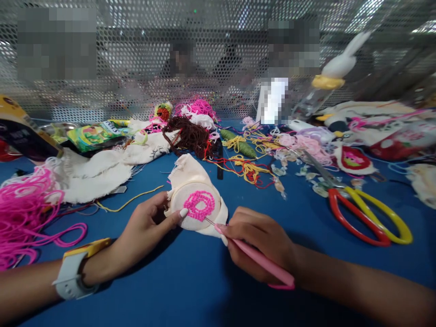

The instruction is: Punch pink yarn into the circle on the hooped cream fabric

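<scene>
My left hand [145, 229] grips a small round embroidery hoop [194, 206] with cream cloth stretched over it; my thumb lies on its face. A pink stitched ring [200, 204] fills the middle of the cloth. My right hand [260, 240] holds a pink punch needle [262, 263] like a pen. Its thin metal tip touches the cloth just under the pink ring. A white watch with a yellow band [73, 272] sits on my left wrist.
Scissors with red and yellow handles [368, 213] lie on the blue table [190, 281] at the right. Pink yarn [23, 213] is heaped at the left, cream cloth [102, 168] behind it. Brown, yellow and pink threads [218, 141] clutter the back, before a perforated metal screen [136, 68].
</scene>
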A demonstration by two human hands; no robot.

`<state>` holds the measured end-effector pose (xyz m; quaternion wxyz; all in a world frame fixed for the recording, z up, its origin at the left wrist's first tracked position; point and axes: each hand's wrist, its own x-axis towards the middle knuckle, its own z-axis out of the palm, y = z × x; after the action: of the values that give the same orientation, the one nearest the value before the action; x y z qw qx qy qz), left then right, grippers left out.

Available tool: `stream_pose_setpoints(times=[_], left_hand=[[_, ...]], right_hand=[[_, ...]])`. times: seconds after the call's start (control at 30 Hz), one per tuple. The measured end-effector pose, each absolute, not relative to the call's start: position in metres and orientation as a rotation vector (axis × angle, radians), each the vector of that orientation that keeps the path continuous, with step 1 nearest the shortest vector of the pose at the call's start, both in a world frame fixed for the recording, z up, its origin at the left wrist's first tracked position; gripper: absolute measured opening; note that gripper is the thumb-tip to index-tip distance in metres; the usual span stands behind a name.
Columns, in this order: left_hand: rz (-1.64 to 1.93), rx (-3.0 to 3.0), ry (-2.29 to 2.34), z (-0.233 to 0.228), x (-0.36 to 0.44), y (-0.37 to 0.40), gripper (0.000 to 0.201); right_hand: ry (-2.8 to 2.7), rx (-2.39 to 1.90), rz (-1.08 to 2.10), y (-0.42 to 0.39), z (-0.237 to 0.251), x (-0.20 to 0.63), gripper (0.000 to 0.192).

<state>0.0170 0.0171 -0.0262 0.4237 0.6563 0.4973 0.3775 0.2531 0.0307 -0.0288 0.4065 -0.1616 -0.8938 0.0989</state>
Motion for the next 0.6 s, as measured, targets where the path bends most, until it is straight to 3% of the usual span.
stream_pose_setpoints(times=[0.6], left_hand=[[0.916,1.617,1.272,-0.0265,0.0172,0.0181,0.019]], right_hand=[[-2.224,-0.462,0.282,0.0264,-0.0199,0.2572,0.014]])
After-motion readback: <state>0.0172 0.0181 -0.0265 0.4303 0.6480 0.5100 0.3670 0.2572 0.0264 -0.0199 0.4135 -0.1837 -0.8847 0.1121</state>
